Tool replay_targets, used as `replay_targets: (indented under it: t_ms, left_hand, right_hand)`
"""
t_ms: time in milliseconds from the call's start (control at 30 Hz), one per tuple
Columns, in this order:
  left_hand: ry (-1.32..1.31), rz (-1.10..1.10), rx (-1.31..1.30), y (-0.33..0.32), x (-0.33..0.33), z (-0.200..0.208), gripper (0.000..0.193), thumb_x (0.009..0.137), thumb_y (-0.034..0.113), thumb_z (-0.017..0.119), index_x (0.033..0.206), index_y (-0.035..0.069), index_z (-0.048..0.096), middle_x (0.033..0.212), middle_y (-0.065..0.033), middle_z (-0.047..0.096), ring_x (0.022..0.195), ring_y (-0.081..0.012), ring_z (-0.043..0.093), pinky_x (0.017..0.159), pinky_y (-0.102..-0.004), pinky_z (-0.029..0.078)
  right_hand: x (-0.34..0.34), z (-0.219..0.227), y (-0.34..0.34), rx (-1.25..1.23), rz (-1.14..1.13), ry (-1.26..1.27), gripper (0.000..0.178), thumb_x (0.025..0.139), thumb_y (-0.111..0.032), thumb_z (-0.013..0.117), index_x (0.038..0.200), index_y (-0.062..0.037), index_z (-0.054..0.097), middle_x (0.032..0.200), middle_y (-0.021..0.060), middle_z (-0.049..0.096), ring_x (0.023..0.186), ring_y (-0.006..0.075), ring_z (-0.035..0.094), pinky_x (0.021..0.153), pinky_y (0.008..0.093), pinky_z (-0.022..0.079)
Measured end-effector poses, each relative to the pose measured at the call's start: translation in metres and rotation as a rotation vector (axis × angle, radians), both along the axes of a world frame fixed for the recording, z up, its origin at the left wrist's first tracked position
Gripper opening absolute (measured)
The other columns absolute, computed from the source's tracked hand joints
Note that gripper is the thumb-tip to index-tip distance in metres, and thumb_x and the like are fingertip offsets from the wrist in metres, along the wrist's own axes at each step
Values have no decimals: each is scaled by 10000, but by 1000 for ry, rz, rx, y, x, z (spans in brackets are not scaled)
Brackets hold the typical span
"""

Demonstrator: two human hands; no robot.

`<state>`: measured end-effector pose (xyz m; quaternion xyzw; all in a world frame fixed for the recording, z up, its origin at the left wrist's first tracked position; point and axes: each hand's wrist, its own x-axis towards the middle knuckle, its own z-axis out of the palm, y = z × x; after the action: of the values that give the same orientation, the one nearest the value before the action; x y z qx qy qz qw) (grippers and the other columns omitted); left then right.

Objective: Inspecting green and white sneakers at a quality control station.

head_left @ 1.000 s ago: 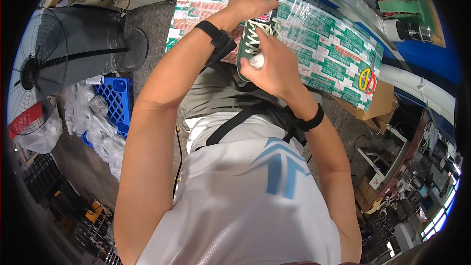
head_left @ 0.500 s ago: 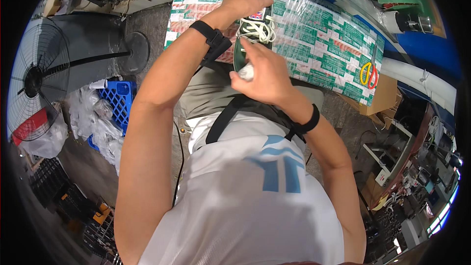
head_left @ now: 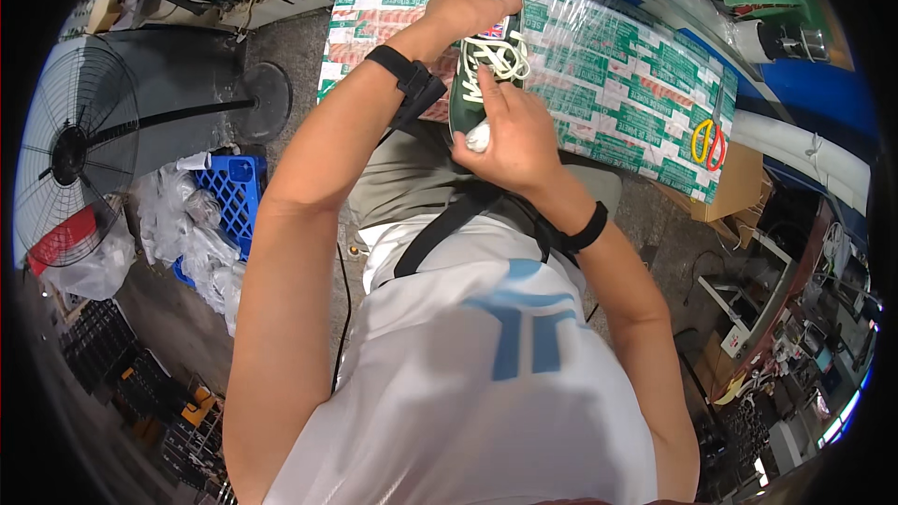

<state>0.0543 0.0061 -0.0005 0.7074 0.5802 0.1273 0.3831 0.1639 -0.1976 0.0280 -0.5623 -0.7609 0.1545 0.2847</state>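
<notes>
A dark green sneaker (head_left: 465, 112) rests on the near edge of the table, its heel away from me and its toe toward me. It has loose white laces, a flag patch on the tongue and white lettering on its side. My left hand (head_left: 468, 7) grips it near the heel opening, thumb across the collar. Over the toe half lies my right hand (head_left: 514, 136), index finger stretched toward the laces. Its thumb and curled fingers hold a white wad (head_left: 478, 137), perhaps cloth or paper, mostly hidden by the hand.
Green-and-white printed tape covers the table (head_left: 608, 75). Scissors (head_left: 708, 142) with yellow and red handles lie at its right end, by a cardboard box (head_left: 734, 182). Left on the floor stand a fan (head_left: 70, 154) and a blue crate (head_left: 229, 196) with clear plastic bags.
My right hand has shifted slightly right and lower over the shoe, uncovering the white side lettering. The shoe's side now faces up more. My left hand keeps its grip near the heel.
</notes>
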Motion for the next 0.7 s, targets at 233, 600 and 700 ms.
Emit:
replay_targets:
  t_ms: [233,600,700]
  left_hand:
    - [-22,-20,-22,2,-5,1,829,783,581,810,1335,-28,707,1220,-232,794,1145,-381,771,1022,-446,587]
    - [-54,24,-39,-5,-3,6,717,822,526,833,1328,28,731,1239,-187,804,1154,-339,776,1033,-436,583]
    - [-60,19,-60,-4,-13,7,703,813,515,838,1302,20,741,1216,-191,807,1140,-333,778,1027,-428,584]
  right_hand:
    - [16,14,-40,-200,5,340,834,769,-290,863,1473,78,610,934,158,659,838,354,680,755,448,554]
    - [30,1,-10,28,44,-6,874,754,-318,883,1457,109,590,917,157,617,832,359,623,763,488,502]
    - [28,8,-30,-73,29,73,853,760,-329,879,1437,114,609,901,152,615,826,349,626,767,487,495]
